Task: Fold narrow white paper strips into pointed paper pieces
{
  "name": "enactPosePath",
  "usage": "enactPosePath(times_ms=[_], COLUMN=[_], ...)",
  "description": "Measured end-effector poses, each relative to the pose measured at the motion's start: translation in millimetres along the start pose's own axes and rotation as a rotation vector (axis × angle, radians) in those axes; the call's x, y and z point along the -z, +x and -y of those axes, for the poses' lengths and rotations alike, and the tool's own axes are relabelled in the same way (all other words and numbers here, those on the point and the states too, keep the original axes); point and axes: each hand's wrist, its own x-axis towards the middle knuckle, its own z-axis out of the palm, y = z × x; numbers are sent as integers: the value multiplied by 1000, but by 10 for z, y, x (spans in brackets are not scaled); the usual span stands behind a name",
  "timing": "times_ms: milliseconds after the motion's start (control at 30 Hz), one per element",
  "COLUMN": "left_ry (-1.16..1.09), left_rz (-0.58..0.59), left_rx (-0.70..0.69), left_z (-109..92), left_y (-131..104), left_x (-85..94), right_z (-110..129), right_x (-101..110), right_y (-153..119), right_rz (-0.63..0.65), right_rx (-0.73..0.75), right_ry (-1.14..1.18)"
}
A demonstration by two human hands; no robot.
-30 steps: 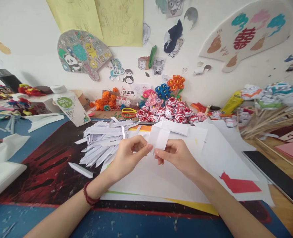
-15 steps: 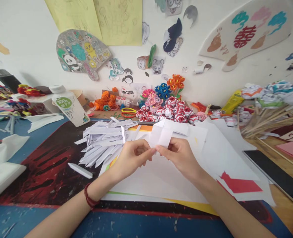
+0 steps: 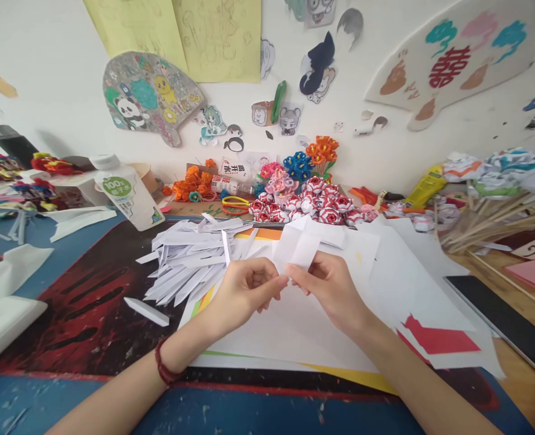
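Note:
Between my two hands is a small white piece of paper (image 3: 298, 249), creased down its length and held up above the desk. My left hand (image 3: 249, 285) pinches its lower left edge with thumb and fingertips. On the other side, my right hand (image 3: 328, 284) grips the lower right part, thumb in front and fingers partly hidden behind. White sheets (image 3: 285, 332) lie stacked beneath both hands, with yellow and green edges showing. To the left is a heap of folded white paper strips (image 3: 186, 257); one loose folded strip (image 3: 147, 311) lies nearer me.
A plastic bottle (image 3: 129, 193) stands at the back left. Red-and-white paper flowers (image 3: 326, 202) sit along the wall. At the right are a dark phone (image 3: 505, 323), a red paper scrap (image 3: 442, 335) and a bundle of thin sticks (image 3: 480, 220).
The piece of paper and both hands have shifted very slightly to the right, and the paper tilts a little more. My pinching grip stays the same.

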Motion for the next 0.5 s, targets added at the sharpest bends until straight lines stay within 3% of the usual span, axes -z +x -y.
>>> enactPosePath(times_ms=[200, 400, 500], left_ry=[54, 251, 355], left_rz=[-27, -34, -24], left_rx=[-73, -136, -142], left_z=[39, 55, 26], left_y=[10, 54, 86], left_x=[25, 108, 202], right_z=[7, -27, -34], right_x=[21, 51, 116], right_y=[15, 45, 98], right_rz=[1, 112, 51], right_rx=[-14, -132, -124], right_ry=[14, 6, 6])
